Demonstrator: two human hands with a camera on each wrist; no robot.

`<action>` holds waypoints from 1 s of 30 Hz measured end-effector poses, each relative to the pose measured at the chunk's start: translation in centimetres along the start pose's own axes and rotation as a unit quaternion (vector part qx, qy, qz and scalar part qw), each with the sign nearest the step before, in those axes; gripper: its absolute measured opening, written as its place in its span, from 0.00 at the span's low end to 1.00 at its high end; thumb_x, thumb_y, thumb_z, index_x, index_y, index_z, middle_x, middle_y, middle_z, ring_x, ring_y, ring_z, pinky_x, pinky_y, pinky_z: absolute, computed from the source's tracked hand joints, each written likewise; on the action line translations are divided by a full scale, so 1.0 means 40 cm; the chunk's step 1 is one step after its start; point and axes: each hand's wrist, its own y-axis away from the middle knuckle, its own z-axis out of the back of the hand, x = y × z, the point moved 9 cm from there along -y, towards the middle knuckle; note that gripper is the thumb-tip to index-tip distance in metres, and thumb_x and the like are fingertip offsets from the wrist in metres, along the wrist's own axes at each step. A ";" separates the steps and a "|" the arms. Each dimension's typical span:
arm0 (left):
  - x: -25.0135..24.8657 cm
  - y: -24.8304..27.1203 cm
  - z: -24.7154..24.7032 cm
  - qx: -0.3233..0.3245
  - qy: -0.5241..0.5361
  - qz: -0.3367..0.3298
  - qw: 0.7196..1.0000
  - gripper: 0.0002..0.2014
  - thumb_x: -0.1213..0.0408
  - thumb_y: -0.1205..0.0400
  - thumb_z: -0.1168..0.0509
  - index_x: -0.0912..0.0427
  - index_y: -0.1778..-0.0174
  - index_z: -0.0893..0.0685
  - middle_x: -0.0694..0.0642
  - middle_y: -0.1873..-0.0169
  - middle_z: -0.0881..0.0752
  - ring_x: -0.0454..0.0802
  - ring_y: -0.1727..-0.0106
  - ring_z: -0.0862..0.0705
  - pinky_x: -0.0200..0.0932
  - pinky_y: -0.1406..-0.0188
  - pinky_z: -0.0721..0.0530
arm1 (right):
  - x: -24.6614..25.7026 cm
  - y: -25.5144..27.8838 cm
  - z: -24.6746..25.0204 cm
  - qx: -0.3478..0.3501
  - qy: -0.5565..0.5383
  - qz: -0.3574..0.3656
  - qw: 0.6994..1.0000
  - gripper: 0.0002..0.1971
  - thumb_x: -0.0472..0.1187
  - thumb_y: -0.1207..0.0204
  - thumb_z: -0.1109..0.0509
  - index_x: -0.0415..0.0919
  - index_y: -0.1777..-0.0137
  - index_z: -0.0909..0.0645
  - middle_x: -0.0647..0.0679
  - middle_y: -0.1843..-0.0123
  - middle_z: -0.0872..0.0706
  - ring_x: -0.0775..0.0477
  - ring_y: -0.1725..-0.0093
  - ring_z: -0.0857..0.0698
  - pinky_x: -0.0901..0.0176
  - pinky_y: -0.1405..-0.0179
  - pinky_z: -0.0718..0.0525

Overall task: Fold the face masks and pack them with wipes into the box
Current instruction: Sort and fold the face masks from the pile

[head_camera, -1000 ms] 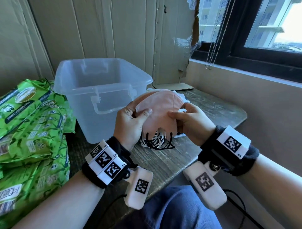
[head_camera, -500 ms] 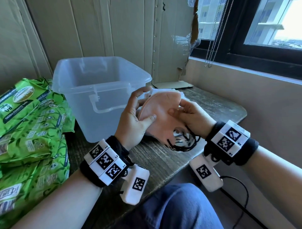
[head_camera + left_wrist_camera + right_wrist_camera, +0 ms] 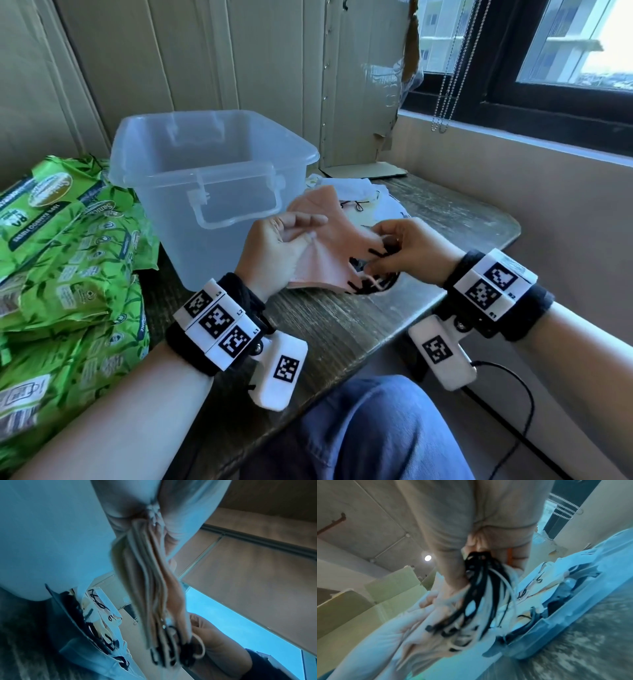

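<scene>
Head view shows both hands over the near right part of the desk (image 3: 342, 329), holding a stack of pink face masks (image 3: 329, 260) just above the wood. The left hand (image 3: 274, 250) pinches the left end of the stack, its thumb and fingers pressed on the cloth — the left wrist view shows several thin layers squeezed together there. The right hand (image 3: 407, 250) has its fingers curled round the other end, where the black ear loops (image 3: 371, 287) bunch up and hang down. The clear box (image 3: 205, 171) stands open just behind the left hand, near the back left of the desk, and it looks empty as far as I can tell. Green packs of wipes (image 3: 68, 246) sit piled at the left edge. More masks (image 3: 363, 195) lie loose on the desk to the right of the box. I think the folding step is going on now, and nothing is packed yet. Next, the loops need tucking in so the stack stays flat — then it has to be lifted over the box rim and set down inside.
</scene>
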 end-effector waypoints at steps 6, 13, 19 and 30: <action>-0.020 0.001 0.017 -0.041 -0.039 -0.034 0.998 0.14 0.78 0.27 0.28 0.53 0.57 0.15 0.37 0.59 0.15 0.20 0.60 0.20 0.20 0.49 0.27 | -0.035 0.012 0.040 -0.068 -0.045 -0.029 0.996 0.18 0.21 0.36 0.26 0.45 0.60 0.24 0.40 0.67 0.17 0.51 0.75 0.22 0.58 0.66 0.19; -0.012 -0.005 0.016 -0.024 -0.045 -0.035 0.998 0.15 0.79 0.27 0.29 0.51 0.57 0.15 0.41 0.58 0.14 0.24 0.58 0.19 0.24 0.49 0.23 | -0.040 0.013 0.049 -0.020 -0.028 -0.011 0.999 0.16 0.18 0.33 0.31 0.38 0.54 0.23 0.46 0.74 0.23 0.52 0.79 0.21 0.61 0.75 0.14; 0.041 -0.002 -0.013 0.026 -0.013 0.023 0.999 0.15 0.78 0.23 0.33 0.50 0.54 0.15 0.43 0.56 0.12 0.39 0.57 0.17 0.27 0.50 0.23 | 0.008 -0.032 0.137 -0.027 -0.021 -0.043 0.998 0.19 0.42 0.43 0.22 0.41 0.52 0.21 0.46 0.68 0.15 0.52 0.74 0.16 0.61 0.71 0.17; 0.074 -0.011 -0.001 0.012 -0.026 0.063 0.998 0.14 0.82 0.24 0.36 0.63 0.49 0.13 0.53 0.52 0.13 0.25 0.59 0.18 0.21 0.48 0.26 | -0.058 -0.259 -0.061 0.158 0.476 -0.065 0.863 0.37 0.55 0.36 0.23 0.47 0.28 0.31 0.45 0.35 0.21 0.40 0.41 0.21 0.49 0.42 0.21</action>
